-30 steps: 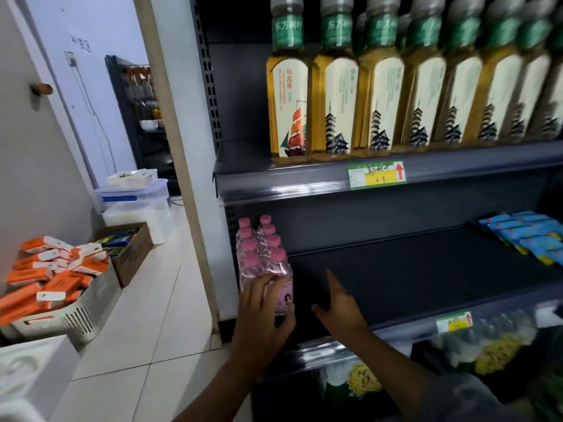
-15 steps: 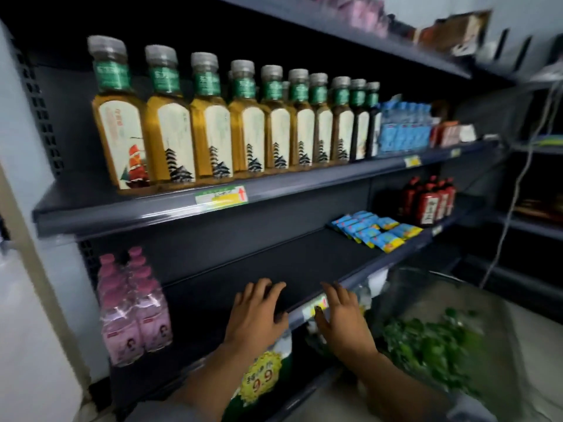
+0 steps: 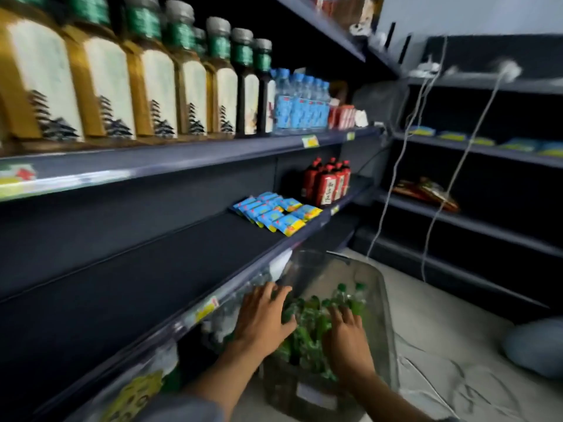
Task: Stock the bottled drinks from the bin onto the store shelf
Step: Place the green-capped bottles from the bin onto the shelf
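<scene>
Reaching into clear bin (image 3: 382,303) on floor, just below front edge of dark shelf (image 3: 146,269). Left hand (image 3: 263,318) fingers spread, palm down on green-capped bottles (image 3: 307,324) at bin's left side. Right hand (image 3: 347,339) also fingers spread, resting on bottles near bin centre; no grip closed yet on either. Shelf mostly bare; blue packets (image 3: 275,213) & red bottles (image 3: 329,182) toward its far right end. Tea bottles (image 3: 158,83) lined up along edge of shelf above, w/ water bottles (image 3: 300,102) further right.
</scene>
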Demonstrator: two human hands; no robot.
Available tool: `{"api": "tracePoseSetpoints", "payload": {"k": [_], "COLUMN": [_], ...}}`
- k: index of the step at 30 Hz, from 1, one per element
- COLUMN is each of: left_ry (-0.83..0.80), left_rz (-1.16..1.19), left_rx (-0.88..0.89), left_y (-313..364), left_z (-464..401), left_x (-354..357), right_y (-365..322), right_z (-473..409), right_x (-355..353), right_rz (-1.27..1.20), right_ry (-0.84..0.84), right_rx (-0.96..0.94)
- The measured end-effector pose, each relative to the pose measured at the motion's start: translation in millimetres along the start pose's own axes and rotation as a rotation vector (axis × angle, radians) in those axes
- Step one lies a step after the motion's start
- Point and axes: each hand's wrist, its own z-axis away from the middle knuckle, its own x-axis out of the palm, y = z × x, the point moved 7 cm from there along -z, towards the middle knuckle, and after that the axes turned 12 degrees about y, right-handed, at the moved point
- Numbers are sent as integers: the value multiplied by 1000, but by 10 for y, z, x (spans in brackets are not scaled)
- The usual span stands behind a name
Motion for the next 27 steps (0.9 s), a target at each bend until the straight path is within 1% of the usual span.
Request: {"api": "tracePoseSetpoints", "payload": {"k": [2, 5, 9, 12, 15, 20, 24, 27], "left_ry": [-17, -21, -73, -53, -51, -59, -47, -34], "left_rz": [31, 58, 86, 69, 23, 10, -20, -42], "left_rx": [44, 69, 112, 111, 93, -23, -106, -89], "left_y": [243, 503, 596, 488, 258, -115, -294, -294], "left_z": [-83, -110, -27, 12, 53, 38, 138, 130], "left_x": [105, 202, 373, 407, 468, 504, 430, 443], "right_y": [330, 680, 870, 843, 757, 510, 191, 191], "right_z": [15, 76, 183, 157, 82, -238, -369, -388], "right_x": [-160, -370, -277, -53, 322, 740, 767, 891], "right_rz": [-11, -50, -86, -77, -90, -91, -83, -102], "right_ry": [-1, 45, 25, -24, -80, -166, -139, -150], "right_rx": [72, 138, 190, 170, 148, 116, 32, 61]}}
